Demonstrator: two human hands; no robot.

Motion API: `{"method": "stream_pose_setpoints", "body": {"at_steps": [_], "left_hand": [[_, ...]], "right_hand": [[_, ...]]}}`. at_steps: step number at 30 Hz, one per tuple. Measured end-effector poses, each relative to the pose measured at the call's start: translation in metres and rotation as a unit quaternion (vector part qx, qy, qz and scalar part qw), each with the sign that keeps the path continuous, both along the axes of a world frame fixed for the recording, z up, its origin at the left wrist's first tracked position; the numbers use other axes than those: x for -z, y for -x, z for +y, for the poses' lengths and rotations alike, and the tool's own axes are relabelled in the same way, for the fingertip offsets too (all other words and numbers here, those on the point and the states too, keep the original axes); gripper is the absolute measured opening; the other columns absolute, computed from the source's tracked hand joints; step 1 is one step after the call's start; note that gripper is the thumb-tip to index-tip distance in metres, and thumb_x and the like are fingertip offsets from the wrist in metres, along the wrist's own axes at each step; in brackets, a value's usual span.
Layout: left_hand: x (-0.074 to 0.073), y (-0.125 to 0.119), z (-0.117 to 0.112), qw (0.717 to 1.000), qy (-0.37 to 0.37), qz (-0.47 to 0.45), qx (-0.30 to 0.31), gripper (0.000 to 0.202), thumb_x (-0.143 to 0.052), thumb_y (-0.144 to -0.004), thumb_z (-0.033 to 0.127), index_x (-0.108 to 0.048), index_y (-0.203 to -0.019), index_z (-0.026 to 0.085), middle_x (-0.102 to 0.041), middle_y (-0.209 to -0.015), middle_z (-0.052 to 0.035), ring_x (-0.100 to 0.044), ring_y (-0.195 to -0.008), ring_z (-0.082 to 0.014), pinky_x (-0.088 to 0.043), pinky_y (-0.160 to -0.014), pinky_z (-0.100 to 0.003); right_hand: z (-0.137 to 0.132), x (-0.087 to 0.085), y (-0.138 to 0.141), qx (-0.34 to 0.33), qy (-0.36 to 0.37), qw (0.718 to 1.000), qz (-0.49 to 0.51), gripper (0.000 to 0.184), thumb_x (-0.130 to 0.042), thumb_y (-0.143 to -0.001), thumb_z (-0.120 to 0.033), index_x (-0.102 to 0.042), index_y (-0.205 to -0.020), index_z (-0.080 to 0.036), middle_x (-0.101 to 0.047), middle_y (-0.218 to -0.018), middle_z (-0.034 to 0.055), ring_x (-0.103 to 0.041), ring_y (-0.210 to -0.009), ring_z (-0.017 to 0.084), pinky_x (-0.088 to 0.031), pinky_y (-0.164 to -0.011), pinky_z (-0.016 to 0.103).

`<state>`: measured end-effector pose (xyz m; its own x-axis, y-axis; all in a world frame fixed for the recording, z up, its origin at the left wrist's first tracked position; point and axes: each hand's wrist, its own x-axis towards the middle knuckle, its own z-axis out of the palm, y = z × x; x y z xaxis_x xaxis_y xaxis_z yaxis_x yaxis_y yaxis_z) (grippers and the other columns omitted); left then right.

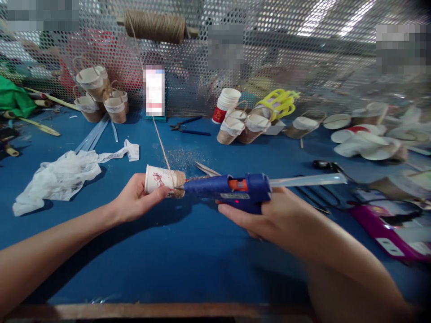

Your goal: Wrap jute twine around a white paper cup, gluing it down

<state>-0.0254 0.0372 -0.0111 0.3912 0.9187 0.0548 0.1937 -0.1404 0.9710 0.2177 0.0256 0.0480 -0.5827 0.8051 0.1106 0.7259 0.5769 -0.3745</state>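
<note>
My left hand (134,199) is closed round a white paper cup (157,178) lying on its side, its bottom end wound with brown twine (179,184). A strand of twine (160,143) runs from the cup up to a spool (155,26) on the mesh wall. My right hand (266,220) grips a blue hot glue gun (235,190) with a clear glue stick (308,180) out the back. Its nozzle touches the twine-wound end of the cup. Both hands hover over the blue table (175,251).
Twine-wrapped cups (101,96) stand at the back left and more cups (240,125) at the back middle. Pliers (188,126), scissors (206,169), spare glue sticks (92,137) and a crumpled white plastic bag (60,177) lie on the table. A magenta object (384,229) lies right.
</note>
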Motion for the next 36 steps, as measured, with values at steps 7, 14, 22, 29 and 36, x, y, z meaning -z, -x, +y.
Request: {"method": "stream_pose_setpoints", "body": {"at_steps": [7, 14, 22, 29, 36], "left_hand": [[-0.003, -0.002, -0.002, 0.996, -0.073, 0.054, -0.011, 0.025, -0.049, -0.077, 0.026, -0.064, -0.085, 0.008, -0.064, -0.066, -0.0045, -0.051, -0.051, -0.0094, -0.042, -0.046, -0.018], [-0.007, -0.002, -0.004, 0.974, -0.198, 0.103, 0.040, 0.020, -0.045, -0.077, 0.019, -0.062, -0.077, 0.009, -0.062, -0.070, -0.0044, -0.052, -0.057, -0.0104, -0.041, -0.050, -0.019], [-0.012, -0.005, -0.012, 0.952, -0.259, 0.152, 0.053, 0.020, -0.045, -0.075, 0.017, -0.062, -0.069, 0.010, -0.061, -0.063, -0.0044, -0.052, -0.056, -0.0118, -0.043, -0.056, -0.023], [-0.010, -0.001, -0.025, 0.956, -0.244, 0.154, 0.051, 0.019, -0.046, -0.073, 0.017, -0.062, -0.064, 0.013, -0.061, -0.063, -0.0041, -0.053, -0.060, -0.0130, -0.044, -0.060, -0.024], [-0.005, 0.000, -0.033, 0.963, -0.234, 0.120, 0.056, 0.018, -0.045, -0.073, 0.018, -0.059, -0.062, 0.013, -0.057, -0.060, -0.0025, -0.047, -0.056, -0.0112, -0.042, -0.055, -0.022]], "right_hand": [[0.008, -0.012, 0.011, 0.119, 0.240, 0.953, 0.140, 0.025, -0.054, -0.074, -0.043, -0.057, -0.065, -0.019, -0.048, -0.039, -0.0042, -0.045, -0.035, 0.010, -0.039, -0.036, 0.022], [0.037, -0.007, -0.001, 0.181, 0.182, 0.946, 0.198, 0.021, -0.062, -0.068, -0.038, -0.060, -0.072, -0.017, -0.061, -0.066, 0.0014, -0.052, -0.056, 0.011, -0.042, -0.049, 0.024], [0.090, 0.032, -0.005, 0.296, 0.190, 0.900, 0.259, 0.019, -0.059, -0.073, -0.028, -0.055, -0.061, -0.014, -0.056, -0.061, 0.0025, -0.047, -0.051, 0.008, -0.040, -0.048, 0.022], [0.109, 0.056, 0.003, 0.323, 0.187, 0.918, 0.134, 0.028, -0.046, -0.085, -0.033, -0.052, -0.106, -0.016, -0.054, -0.107, 0.0076, -0.055, -0.087, 0.016, -0.047, -0.074, 0.036], [0.074, 0.024, 0.037, 0.216, 0.108, 0.963, 0.119, 0.025, -0.055, -0.077, -0.039, -0.062, -0.077, -0.016, -0.061, -0.088, 0.0084, -0.053, -0.090, 0.023, -0.042, -0.071, 0.031]]}}
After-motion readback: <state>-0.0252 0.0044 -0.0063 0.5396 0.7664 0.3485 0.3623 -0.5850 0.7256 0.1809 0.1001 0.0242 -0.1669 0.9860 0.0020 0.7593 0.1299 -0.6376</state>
